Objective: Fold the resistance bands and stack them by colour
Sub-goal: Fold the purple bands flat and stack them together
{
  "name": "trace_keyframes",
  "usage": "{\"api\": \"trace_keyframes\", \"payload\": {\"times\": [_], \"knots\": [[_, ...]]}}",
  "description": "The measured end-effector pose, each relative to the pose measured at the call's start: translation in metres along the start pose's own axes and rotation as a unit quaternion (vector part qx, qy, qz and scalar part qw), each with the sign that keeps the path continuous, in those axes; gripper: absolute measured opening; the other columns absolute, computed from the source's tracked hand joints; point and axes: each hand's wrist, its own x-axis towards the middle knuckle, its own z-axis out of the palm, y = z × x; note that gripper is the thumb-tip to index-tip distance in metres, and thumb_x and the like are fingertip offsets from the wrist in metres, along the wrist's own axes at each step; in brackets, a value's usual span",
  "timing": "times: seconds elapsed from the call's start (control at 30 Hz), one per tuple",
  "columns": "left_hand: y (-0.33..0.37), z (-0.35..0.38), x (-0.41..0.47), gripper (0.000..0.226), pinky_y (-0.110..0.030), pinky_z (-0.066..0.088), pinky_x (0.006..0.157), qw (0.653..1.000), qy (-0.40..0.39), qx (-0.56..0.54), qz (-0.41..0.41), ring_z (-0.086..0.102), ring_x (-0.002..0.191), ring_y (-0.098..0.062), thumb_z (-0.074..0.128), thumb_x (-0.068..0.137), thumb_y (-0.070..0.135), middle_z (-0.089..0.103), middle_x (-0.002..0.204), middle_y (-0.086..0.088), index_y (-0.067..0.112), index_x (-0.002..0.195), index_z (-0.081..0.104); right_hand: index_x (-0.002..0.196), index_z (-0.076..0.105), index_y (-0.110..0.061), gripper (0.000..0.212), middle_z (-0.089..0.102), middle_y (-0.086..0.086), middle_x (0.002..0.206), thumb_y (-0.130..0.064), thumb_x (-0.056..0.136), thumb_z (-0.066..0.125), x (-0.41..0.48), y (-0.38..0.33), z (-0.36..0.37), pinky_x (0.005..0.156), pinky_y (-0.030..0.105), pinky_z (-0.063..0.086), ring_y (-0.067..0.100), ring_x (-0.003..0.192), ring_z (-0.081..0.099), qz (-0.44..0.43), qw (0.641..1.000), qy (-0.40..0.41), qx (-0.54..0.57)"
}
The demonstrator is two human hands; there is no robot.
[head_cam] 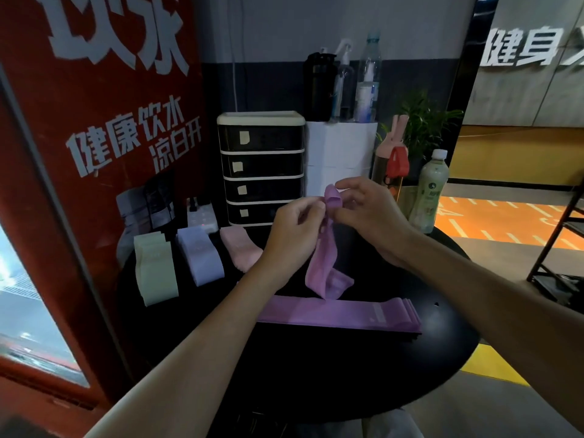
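Above table [316, 368]: band [325, 257] betw. hands.

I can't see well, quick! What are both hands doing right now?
Left hand: pinching the purple band.
Right hand: pinching the same band's top.

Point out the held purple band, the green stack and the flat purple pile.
held purple band [320, 257]: head view, hanging middle part.
green stack [156, 270]: head view, top face.
flat purple pile [341, 314]: head view, middle of top band.
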Motion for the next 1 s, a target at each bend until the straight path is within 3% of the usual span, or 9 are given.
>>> {"api": "trace_keyframes", "payload": {"times": [0.07,0.13,0.27,0.37,0.47,0.57,0.67,0.77,1.0], "knots": [[0.003,-0.003,0.000,0.024,-0.032,0.060,0.078,0.999,0.008,-0.042,-0.008,0.069,0.094,-0.024,0.050,0.102,0.020,0.074,0.097,-0.009,0.015,0.100,0.073,0.126,0.055,-0.009,0.049,0.072,0.003,0.101,0.002,0.081,0.070,-0.003,-0.004,0.000,0.090,0.031,0.055,0.015,0.097,0.069,0.004,0.999,-0.025,0.024],[0.006,-0.008,0.000,0.016,-0.027,0.059,0.077,0.998,0.012,-0.062,-0.001,0.071,0.094,-0.016,0.058,0.099,0.026,0.075,0.096,-0.002,0.021,0.099,0.074,0.130,0.054,-0.007,0.051,0.072,0.006,0.108,0.012,0.083,0.060,-0.005,-0.005,-0.001,0.090,0.029,0.053,0.017,0.101,0.069,-0.002,0.998,-0.049,0.036],[0.005,-0.017,0.005,0.009,-0.040,0.059,0.084,0.997,0.051,-0.018,0.048,0.071,0.088,-0.016,0.070,0.090,0.016,0.075,0.088,-0.002,0.024,0.090,0.073,0.131,0.054,-0.004,0.057,0.070,0.007,0.114,0.024,0.082,0.045,-0.007,-0.009,0.000,0.080,0.018,0.049,0.011,0.100,0.067,-0.038,0.996,-0.081,0.013],[0.007,-0.024,0.009,0.018,-0.037,0.055,0.071,0.995,0.067,0.017,0.074,0.064,0.075,-0.014,0.059,0.096,0.010,0.072,0.081,-0.009,0.016,0.087,0.074,0.124,0.060,-0.010,0.047,0.071,0.005,0.104,0.018,0.087,0.049,-0.008,-0.016,-0.001,0.076,0.013,0.048,0.003,0.090,0.065,-0.073,0.995,-0.065,-0.001],[0.012,-0.029,0.012,0.025,-0.030,0.038,0.058,0.994,0.084,0.032,0.068,0.045,0.060,-0.009,0.057,0.097,0.010,0.053,0.062,-0.003,-0.001,0.076,0.065,0.117,0.060,-0.019,0.036,0.066,-0.002,0.089,0.002,0.088,0.064,-0.005,-0.020,-0.001,0.073,0.013,0.047,0.002,0.078,0.060,-0.089,0.996,-0.017,-0.007],[0.018,-0.032,0.013,0.023,-0.029,0.042,0.060,0.994,0.071,0.028,0.072,0.050,0.064,-0.011,0.057,0.098,0.012,0.059,0.067,-0.012,-0.002,0.083,0.067,0.118,0.060,-0.019,0.036,0.066,-0.001,0.097,-0.008,0.086,0.071,-0.003,-0.025,-0.001,0.073,0.015,0.050,0.004,0.081,0.062,-0.070,0.997,-0.012,0.011],[0.021,-0.035,0.016,0.022,-0.043,0.048,0.064,0.994,0.054,0.026,0.089,0.057,0.070,-0.025,0.057,0.098,0.014,0.065,0.085,-0.028,-0.003,0.089,0.069,0.104,0.065,-0.016,0.021,0.067,-0.001,0.090,-0.006,0.086,0.071,-0.002,-0.032,0.001,0.073,0.014,0.051,0.002,0.078,0.063,-0.079,0.997,-0.003,0.019],[0.023,-0.038,0.017,0.021,-0.056,0.054,0.078,0.995,0.037,0.024,0.086,0.065,0.086,-0.042,0.058,0.098,0.018,0.070,0.091,-0.024,0.002,0.094,0.072,0.088,0.066,-0.015,0.009,0.066,0.002,0.080,-0.006,0.088,0.069,-0.001,-0.038,0.003,0.064,0.010,0.046,0.000,0.067,0.058,-0.095,0.995,0.010,0.004],[0.036,-0.040,0.019,0.015,-0.032,0.060,0.076,0.993,0.037,0.012,0.107,0.071,0.086,-0.018,0.062,0.096,0.011,0.074,0.091,-0.006,0.017,0.109,0.064,0.080,0.067,-0.017,0.020,0.064,-0.006,0.070,-0.015,0.097,0.057,0.000,-0.050,0.001,0.064,0.015,0.048,0.000,0.064,0.056,-0.098,0.995,0.024,-0.023]]}}
